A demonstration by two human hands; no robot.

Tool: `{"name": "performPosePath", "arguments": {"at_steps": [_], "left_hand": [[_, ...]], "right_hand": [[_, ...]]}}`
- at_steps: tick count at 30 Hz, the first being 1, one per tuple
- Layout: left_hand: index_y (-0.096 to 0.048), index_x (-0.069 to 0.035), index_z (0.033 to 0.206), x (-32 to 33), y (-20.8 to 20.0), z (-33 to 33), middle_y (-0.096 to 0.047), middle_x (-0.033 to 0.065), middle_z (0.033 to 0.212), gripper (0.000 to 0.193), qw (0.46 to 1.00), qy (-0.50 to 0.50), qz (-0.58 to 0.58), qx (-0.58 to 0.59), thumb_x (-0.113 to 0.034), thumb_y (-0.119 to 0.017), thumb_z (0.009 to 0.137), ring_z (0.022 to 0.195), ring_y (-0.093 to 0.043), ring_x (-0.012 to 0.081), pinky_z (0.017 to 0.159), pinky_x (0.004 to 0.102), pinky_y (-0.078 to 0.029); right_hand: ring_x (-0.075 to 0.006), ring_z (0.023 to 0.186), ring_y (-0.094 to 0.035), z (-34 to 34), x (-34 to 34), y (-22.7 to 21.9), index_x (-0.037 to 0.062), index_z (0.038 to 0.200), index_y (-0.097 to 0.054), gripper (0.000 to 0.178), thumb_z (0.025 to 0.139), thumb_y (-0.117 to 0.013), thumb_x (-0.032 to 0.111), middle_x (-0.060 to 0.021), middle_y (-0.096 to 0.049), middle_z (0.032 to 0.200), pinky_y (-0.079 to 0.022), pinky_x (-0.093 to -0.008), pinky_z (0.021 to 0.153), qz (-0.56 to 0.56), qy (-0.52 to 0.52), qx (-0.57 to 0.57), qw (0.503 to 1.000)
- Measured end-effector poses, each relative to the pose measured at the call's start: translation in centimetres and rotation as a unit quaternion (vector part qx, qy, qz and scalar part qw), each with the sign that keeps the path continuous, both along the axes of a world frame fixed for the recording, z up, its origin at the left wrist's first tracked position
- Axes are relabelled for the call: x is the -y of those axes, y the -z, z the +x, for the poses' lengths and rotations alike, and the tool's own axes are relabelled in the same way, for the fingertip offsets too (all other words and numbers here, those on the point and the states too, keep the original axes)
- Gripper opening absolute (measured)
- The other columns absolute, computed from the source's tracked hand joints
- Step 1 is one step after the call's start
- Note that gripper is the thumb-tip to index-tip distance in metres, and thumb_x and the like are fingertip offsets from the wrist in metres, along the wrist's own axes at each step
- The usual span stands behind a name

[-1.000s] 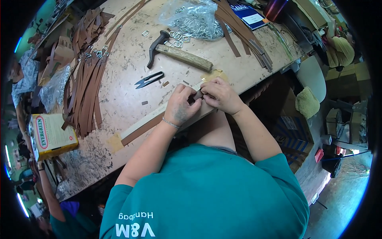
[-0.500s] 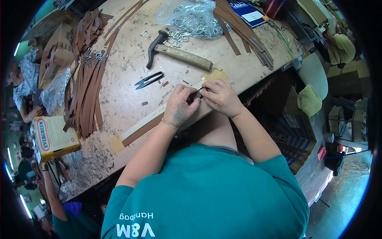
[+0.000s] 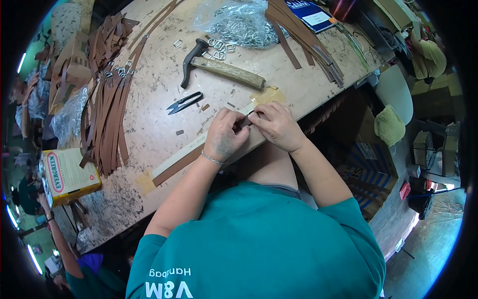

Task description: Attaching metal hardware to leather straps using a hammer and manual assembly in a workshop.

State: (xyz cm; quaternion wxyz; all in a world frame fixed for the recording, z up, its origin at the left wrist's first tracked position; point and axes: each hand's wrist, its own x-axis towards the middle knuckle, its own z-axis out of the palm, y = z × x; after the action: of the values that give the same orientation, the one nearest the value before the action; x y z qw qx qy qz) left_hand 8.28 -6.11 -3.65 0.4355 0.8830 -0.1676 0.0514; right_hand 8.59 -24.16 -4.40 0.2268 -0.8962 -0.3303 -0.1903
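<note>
Along the near table edge lies a brown leather-like strap point(image 3: 178, 169) beside a pale straight strip point(image 3: 189, 151) taped down at both ends. My left hand point(image 3: 226, 135) is bent over the strap, its thumb and fingers closed around the far end. Close to its right, my right hand point(image 3: 275, 125) pinches the same end with thumb and forefinger. A small dark bit shows between the fingertips, mostly hidden by them. Beyond my hands lie black thread snips point(image 3: 185, 103) and a hammer point(image 3: 226, 71) with a wooden handle.
Brown straps with metal buckles point(image 3: 107, 117) are heaped on the left, near a metal tin point(image 3: 72, 175). At the back sit a plastic bag of metal rings point(image 3: 241, 27), loose buckles point(image 3: 219, 50), more straps point(image 3: 294, 30) and a blue booklet point(image 3: 313, 17). Another person's arm point(image 3: 62, 239) is at lower left.
My right fingers have shifted slightly at the strap end; my left hand has barely moved. At the far left, another person's arm has risen.
</note>
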Motion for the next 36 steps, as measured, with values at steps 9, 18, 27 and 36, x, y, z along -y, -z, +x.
{"name": "performPosePath", "arguments": {"at_steps": [9, 18, 27, 36], "left_hand": [[-0.061, -0.003, 0.084, 0.1, 0.1, 0.0, -0.052, 0.0082, 0.076, 0.020, 1.000, 0.001, -0.004, 0.005, -0.008, -0.069, 0.067, 0.060, -0.054, 0.0158, 0.056, 0.0259, -0.047], [-0.061, -0.001, 0.081, 0.2, -0.1, 0.0, -0.054, 0.0115, 0.077, 0.016, 1.000, -0.007, -0.012, -0.012, -0.008, -0.066, 0.068, 0.064, -0.056, 0.0221, 0.058, 0.0305, -0.048], [-0.061, -0.002, 0.082, 0.2, 0.1, 0.0, -0.053, 0.0095, 0.076, 0.016, 1.000, -0.016, -0.002, -0.009, -0.009, -0.067, 0.068, 0.060, -0.055, 0.0188, 0.056, 0.0278, -0.047], [-0.060, -0.002, 0.087, -0.7, 0.2, 0.1, -0.052, 0.0076, 0.082, 0.018, 0.998, -0.019, -0.054, -0.019, -0.006, -0.067, 0.070, 0.063, -0.054, 0.0133, 0.057, 0.0238, -0.048]], "right_hand": [[-0.0204, 0.094, -0.051, -0.4, -0.3, -0.2, 0.0139, 0.096, -0.059, 0.024, 0.072, -0.056, 0.017, -0.0009, -0.053, 0.095, -0.040, -0.0356, 0.074, -0.041, 0.015, 0.003, 0.999], [-0.0194, 0.090, -0.050, -1.8, -1.0, -0.9, 0.0097, 0.101, -0.059, 0.030, 0.074, -0.051, 0.018, -0.0011, -0.053, 0.094, -0.038, -0.0334, 0.070, -0.093, 0.053, 0.032, 0.994], [-0.0156, 0.084, -0.047, -2.9, -1.7, -1.5, 0.0069, 0.104, -0.058, 0.033, 0.076, -0.049, 0.022, 0.0002, -0.051, 0.086, -0.031, -0.0309, 0.068, -0.221, 0.091, 0.098, 0.966], [-0.0159, 0.085, -0.047, -2.9, -1.6, -1.4, 0.0063, 0.108, -0.056, 0.037, 0.075, -0.049, 0.021, -0.0001, -0.051, 0.086, -0.032, -0.0313, 0.065, -0.213, 0.079, 0.067, 0.972]]}}
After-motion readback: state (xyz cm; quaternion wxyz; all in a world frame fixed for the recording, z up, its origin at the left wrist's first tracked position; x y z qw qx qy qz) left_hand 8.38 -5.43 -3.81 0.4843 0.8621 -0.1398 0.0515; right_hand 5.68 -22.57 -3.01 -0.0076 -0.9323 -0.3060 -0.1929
